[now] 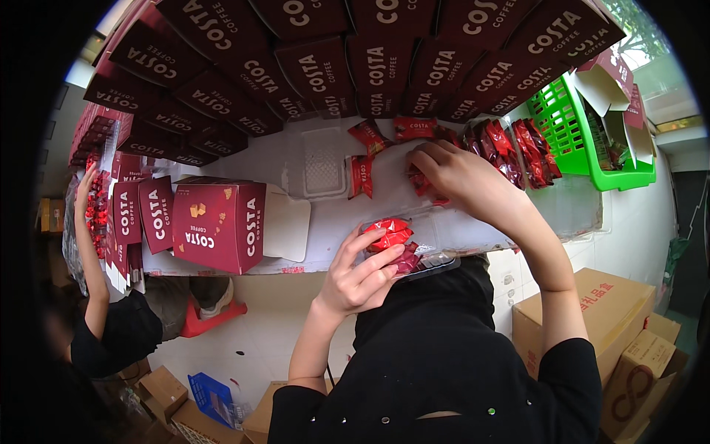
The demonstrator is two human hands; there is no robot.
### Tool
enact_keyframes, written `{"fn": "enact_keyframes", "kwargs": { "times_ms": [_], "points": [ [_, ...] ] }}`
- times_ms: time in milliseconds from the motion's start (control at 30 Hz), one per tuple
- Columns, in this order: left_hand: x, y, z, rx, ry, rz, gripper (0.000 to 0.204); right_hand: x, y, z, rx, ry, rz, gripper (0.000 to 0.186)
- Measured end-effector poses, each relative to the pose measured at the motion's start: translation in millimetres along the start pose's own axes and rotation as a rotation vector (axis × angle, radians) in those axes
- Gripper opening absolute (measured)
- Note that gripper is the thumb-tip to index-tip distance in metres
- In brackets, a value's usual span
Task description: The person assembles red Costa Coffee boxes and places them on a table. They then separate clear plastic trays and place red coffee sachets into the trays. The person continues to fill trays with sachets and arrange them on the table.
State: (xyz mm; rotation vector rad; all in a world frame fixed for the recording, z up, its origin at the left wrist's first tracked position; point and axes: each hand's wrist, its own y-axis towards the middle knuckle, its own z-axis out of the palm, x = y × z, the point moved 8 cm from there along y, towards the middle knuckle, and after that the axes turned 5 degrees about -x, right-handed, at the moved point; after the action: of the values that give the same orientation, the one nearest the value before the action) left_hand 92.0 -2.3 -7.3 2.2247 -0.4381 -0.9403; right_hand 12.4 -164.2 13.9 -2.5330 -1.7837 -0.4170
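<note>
My left hand (pixel 359 277) is closed around small red foil sachets (pixel 390 235), at the table's front edge. They sit at one end of a clear plastic tray (pixel 438 260), partly over my lap. My right hand (pixel 455 172) reaches down to the tabletop, fingers bent and pinching at a red sachet (pixel 420 181) mostly hidden beneath them. Past it lie loose sachets (pixel 368 135), and a single sachet (pixel 361 176) rests to the left. Right of my right hand, rows of dark red sachets (pixel 504 152) stand packed side by side.
Stacked maroon boxes (pixel 310 70) wall off the table's far side. An opened maroon box (pixel 214 226) and an empty clear tray (pixel 316 159) stand left. A green basket (pixel 584 140) is at right, cartons (pixel 592 311) below. At far left another person's arm (pixel 90 244) reaches toward sachets.
</note>
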Motion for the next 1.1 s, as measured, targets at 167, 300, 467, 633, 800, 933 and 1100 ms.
{"fn": "enact_keyframes", "kwargs": {
  "times_ms": [167, 300, 467, 633, 800, 933, 1100],
  "points": [
    [-0.4, -0.5, -0.1, -0.003, 0.003, -0.006, 0.024, 1.0, 11.6, 1.2, -0.077, -0.105, -0.034, 0.029],
    [-0.6, 0.0, -0.5, -0.005, 0.008, -0.005, 0.023, -9.1, 15.7, -2.9, -0.092, 0.135, 0.062, 0.023],
    [-0.5, -0.8, 0.4, -0.002, 0.017, -0.014, 0.021, -17.7, 15.9, 2.9, 0.011, 0.238, 0.206, 0.024],
    [-0.2, -0.8, 0.8, -0.002, 0.023, -0.011, 0.022, -7.2, 16.7, -1.5, -0.197, 0.117, 0.045, 0.033],
    [-1.0, 1.3, 0.5, -0.006, 0.022, -0.011, 0.022, -4.4, 19.0, -9.3, -0.292, 0.17, -0.007, 0.034],
    [-1.1, 3.4, 0.7, 0.0, 0.029, -0.013, 0.023, -7.4, 16.5, -36.1, -0.221, 0.542, 0.094, 0.031],
    [0.3, 3.3, 1.0, -0.001, 0.043, -0.014, 0.022, 29.1, -6.7, -55.0, 0.044, 0.696, -0.138, 0.033]
  ]
}}
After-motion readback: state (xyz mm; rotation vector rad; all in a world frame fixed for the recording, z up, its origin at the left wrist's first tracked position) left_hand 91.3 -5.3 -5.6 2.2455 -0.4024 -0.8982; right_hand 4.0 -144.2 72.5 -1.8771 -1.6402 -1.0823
